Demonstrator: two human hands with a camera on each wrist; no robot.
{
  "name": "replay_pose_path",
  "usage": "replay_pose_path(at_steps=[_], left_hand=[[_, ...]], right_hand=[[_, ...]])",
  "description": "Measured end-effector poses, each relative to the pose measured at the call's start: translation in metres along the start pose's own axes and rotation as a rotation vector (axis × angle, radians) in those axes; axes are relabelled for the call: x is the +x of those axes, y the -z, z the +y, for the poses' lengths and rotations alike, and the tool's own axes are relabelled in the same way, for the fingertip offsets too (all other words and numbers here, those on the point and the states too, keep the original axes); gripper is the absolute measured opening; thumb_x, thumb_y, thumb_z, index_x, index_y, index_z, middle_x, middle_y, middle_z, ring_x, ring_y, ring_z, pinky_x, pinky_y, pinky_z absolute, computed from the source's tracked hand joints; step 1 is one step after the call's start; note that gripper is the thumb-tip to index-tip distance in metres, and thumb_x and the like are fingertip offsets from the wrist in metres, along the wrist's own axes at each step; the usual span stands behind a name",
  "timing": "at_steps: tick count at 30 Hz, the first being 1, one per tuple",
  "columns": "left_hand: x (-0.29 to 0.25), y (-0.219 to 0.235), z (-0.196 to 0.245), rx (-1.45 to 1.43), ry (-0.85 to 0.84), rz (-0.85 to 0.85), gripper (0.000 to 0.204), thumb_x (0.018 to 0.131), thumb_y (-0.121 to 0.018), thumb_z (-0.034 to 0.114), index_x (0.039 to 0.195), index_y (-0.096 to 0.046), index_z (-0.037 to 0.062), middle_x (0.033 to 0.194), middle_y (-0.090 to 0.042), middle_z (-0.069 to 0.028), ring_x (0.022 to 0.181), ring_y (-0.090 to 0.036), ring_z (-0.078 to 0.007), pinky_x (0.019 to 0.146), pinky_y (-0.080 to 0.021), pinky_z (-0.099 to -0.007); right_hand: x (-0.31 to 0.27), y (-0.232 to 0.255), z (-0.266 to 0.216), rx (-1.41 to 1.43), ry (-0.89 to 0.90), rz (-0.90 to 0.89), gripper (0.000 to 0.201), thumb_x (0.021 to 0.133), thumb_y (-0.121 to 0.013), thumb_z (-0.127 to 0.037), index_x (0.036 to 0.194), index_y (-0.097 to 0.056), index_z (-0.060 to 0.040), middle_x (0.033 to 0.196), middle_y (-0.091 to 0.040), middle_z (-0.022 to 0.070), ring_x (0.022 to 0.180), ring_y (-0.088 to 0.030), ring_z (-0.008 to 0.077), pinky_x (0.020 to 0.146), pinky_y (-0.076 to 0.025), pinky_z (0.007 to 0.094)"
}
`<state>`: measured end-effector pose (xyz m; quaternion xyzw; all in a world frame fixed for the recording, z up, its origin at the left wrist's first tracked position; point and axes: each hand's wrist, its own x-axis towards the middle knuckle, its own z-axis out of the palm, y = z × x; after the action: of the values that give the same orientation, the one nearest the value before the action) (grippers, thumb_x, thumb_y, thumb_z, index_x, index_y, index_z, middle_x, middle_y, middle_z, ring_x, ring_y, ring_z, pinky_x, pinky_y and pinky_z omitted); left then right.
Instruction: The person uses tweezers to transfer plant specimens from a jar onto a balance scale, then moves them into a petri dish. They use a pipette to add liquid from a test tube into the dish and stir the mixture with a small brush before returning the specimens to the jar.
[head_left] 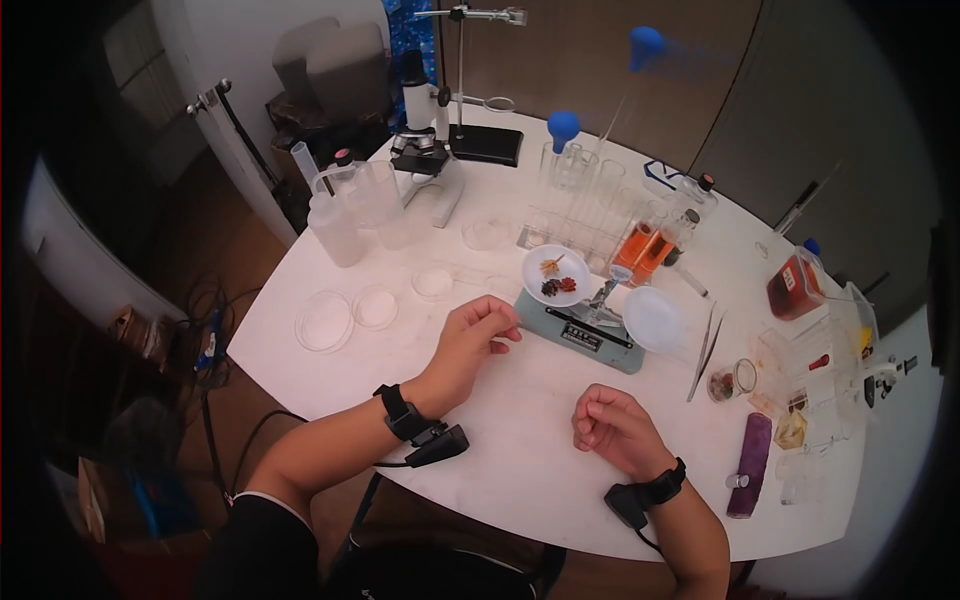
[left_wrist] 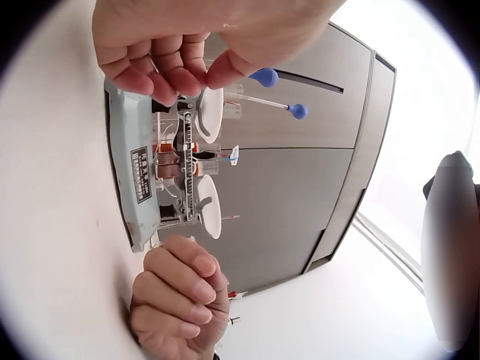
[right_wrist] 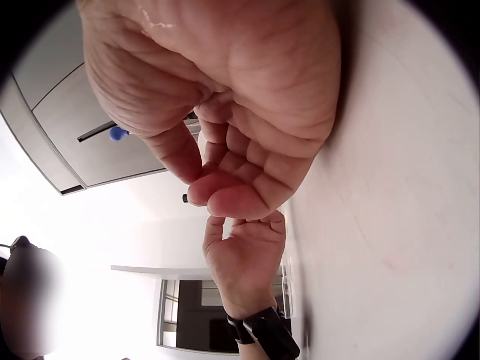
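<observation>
My left hand (head_left: 470,350) is beside the left end of a green balance (head_left: 622,358), fingers loosely bent, thumb close to the index fingertip, with nothing visible in them. The balance's left white dish (head_left: 537,268) bears small brown, black and red bits; its right dish (head_left: 652,318) looks bare. Nearer the front edge, my right hand (head_left: 618,430) rests on the table, loosely curled around nothing visible. Left wrist view: the left hand (left_wrist: 217,34) partly covers the balance (left_wrist: 136,161) at one end. Right wrist view: the right hand (right_wrist: 232,105) has its thumb beside its bent fingers.
Glass dishes (head_left: 324,322) and a wash bottle (head_left: 334,235) are at the left. A microscope (head_left: 420,150) stands behind. Tubes of orange liquid (head_left: 652,252) stand behind the balance. Tweezers (head_left: 707,355), a small flask (head_left: 722,386) and a purple roll (head_left: 750,463) lie or stand at the right.
</observation>
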<state>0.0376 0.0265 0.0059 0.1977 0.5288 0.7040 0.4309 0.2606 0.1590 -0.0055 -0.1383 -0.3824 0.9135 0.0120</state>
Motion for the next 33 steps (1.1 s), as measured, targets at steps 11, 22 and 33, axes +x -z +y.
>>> replay_pose_path(at_steps=[11,22,33], left_hand=[[0.027,-0.029,0.031,0.664,-0.775,0.211,0.038,0.086,-0.070,0.021,0.116,-0.056,0.0026,0.111,-0.061,-0.0074,0.106,-0.056,-0.0168,0.085,-0.043,-0.0312],[0.052,-0.013,0.027,0.919,-0.572,-0.112,0.082,0.076,-0.079,0.035,0.136,-0.040,-0.0032,0.130,-0.047,-0.0243,0.125,-0.046,-0.0330,0.106,-0.036,-0.0413],[0.051,-0.011,0.035,0.840,-0.459,-0.177,0.082,0.078,-0.081,0.027,0.141,-0.037,-0.0005,0.134,-0.051,-0.0168,0.127,-0.048,-0.0251,0.109,-0.036,-0.0398]], right_hand=[[-0.003,0.003,0.005,-0.025,0.021,-0.047,0.009,0.097,-0.054,-0.012,0.096,-0.058,-0.0035,0.081,-0.059,0.0030,0.067,-0.055,0.0109,0.067,-0.045,0.0287],[-0.002,0.004,0.007,-0.070,0.030,-0.061,0.012,0.099,-0.054,-0.015,0.098,-0.059,-0.0043,0.081,-0.057,0.0008,0.067,-0.053,0.0079,0.066,-0.047,0.0240],[-0.002,0.003,0.006,-0.052,0.018,-0.044,0.011,0.098,-0.054,-0.014,0.097,-0.058,-0.0035,0.081,-0.059,0.0021,0.068,-0.055,0.0094,0.068,-0.047,0.0268]])
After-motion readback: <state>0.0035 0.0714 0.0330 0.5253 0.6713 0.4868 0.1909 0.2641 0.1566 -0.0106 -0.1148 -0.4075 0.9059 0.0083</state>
